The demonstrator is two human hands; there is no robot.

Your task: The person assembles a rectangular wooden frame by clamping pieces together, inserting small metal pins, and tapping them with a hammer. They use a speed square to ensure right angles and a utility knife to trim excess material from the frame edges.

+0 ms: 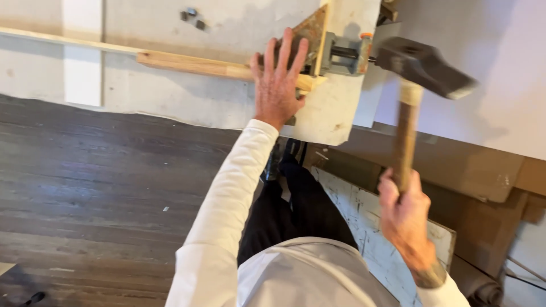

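My left hand [277,79] lies flat, fingers spread, on a triangular board [310,31] where it meets a light wooden strip [193,63] on a pale sheet. My right hand [405,213] grips the wooden handle of a hammer [424,65], whose dark heavy head hangs raised and blurred just right of a grey metal clamp [344,54] fixed at the board's edge. The hammer head is close to the clamp's orange-tipped end.
A dark wooden floor [102,187] fills the left and bottom. A thin long batten [57,38] runs left from the strip. Small dark metal pieces [192,17] lie on the pale sheet [170,96]. A white painted plank [364,222] and brown boards [478,170] lie right.
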